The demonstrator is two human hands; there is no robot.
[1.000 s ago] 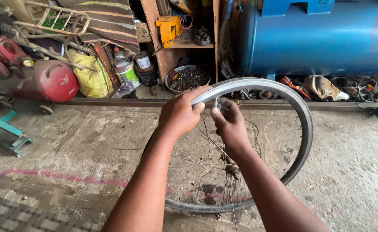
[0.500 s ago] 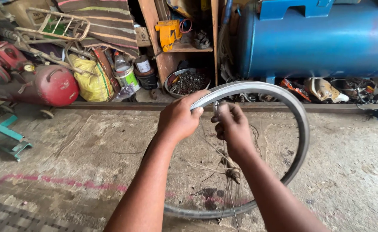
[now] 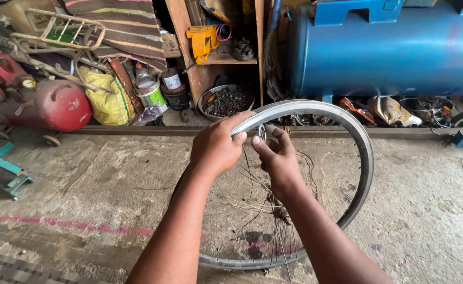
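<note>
Head view: rim (image 3: 365, 158) stands upright on the concrete floor (image 3: 84, 184) in front of me, near the shelf edge, bare metal, loose spokes (image 3: 242, 202) hanging inside it down to the hub (image 3: 283, 213). My left hand (image 3: 218, 144) wraps the top left of the rim, fingers curled over the outer edge, thumb side toward me. My right hand (image 3: 277, 152) sits just beside it, inside the rim's top, fingertips pressed together, pinching something small at the rim's inner face; too small to tell what it is. The two hands are near each other but apart. Both forearms reach in from the bottom edge of the frame.

Behind the rim, a low ledge runs along the floor's far edge. Above it a wooden shelf (image 3: 226, 58) with a yellow tool (image 3: 202, 41); below that a bowl (image 3: 226, 101) of dark small parts. Right: big blue tank (image 3: 389, 47). Left: red tank (image 3: 57, 105), yellow bag (image 3: 107, 100), cans (image 3: 150, 93), striped cloth (image 3: 126, 23). Teal stand (image 3: 2, 171) at the floor's left edge. Pink paint line (image 3: 73, 225) across the floor near me.
</note>
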